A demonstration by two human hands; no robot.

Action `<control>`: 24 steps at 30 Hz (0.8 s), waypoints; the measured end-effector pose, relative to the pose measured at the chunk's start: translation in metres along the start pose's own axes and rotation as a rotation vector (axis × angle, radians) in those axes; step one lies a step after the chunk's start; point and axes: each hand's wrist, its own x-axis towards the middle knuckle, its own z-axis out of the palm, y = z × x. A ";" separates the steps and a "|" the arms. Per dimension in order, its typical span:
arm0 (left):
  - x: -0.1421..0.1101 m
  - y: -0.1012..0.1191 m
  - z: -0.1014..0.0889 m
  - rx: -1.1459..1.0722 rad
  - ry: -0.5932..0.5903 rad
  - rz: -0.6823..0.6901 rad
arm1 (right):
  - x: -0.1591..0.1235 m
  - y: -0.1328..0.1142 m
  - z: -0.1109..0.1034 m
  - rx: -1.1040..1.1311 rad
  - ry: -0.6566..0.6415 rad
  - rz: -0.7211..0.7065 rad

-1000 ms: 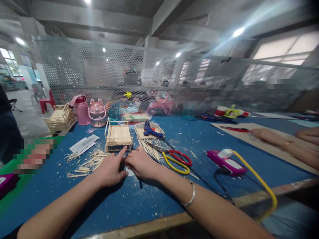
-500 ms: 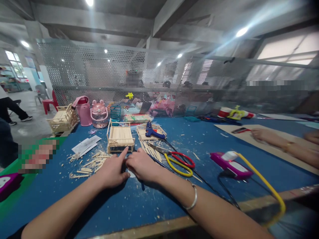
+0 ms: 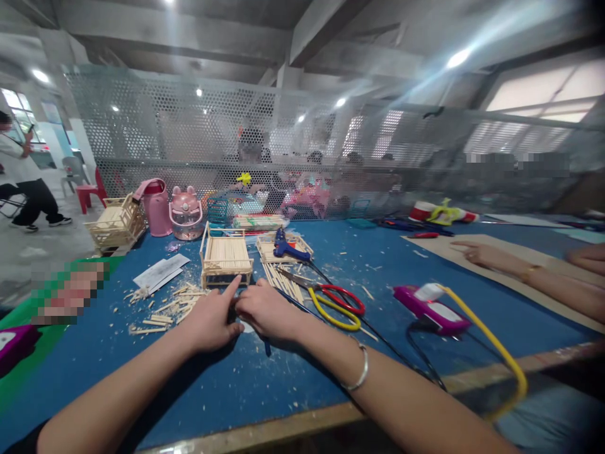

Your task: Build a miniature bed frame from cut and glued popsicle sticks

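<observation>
Your left hand (image 3: 208, 323) lies low over the blue table (image 3: 227, 394), its index finger stretched out straight toward the front edge of the small bed-shaped frame (image 3: 227, 257) built of pale sticks. That fingertip overlaps the near corner of the frame in this view; whether it actually touches, you cannot tell from here. Your left thumb is spread well away from the index finger and points toward your other hand. The remaining left fingers are tucked under and hidden, so their grip cannot be made out.

Your right hand (image 3: 269, 310) sits just beside it, knuckles up and fingers bent, with the tips reaching into the space between your left thumb and index finger. What those tips pinch, if anything, is covered by the hands. Under your right hand a white scrap (image 3: 247, 327) peeks out, and the end of a dark blue object (image 3: 267, 347) shows below the palm; it is unclear whether you hold either.

The frame stands upright just beyond your hands. Loose sticks (image 3: 158, 323) lie scattered left of it. To its right, a blue glue gun (image 3: 292, 251) rests on a low stick-built tray (image 3: 265, 257), and scissors (image 3: 312, 288) with red and yellow handles lie nearer you.
</observation>
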 end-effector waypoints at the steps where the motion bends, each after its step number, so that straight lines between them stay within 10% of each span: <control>1: 0.000 0.000 0.000 0.002 0.002 0.002 | 0.000 0.002 0.001 0.019 0.003 -0.002; 24: 0.000 0.000 0.000 -0.012 -0.016 0.000 | -0.003 -0.008 -0.001 -0.124 -0.022 -0.018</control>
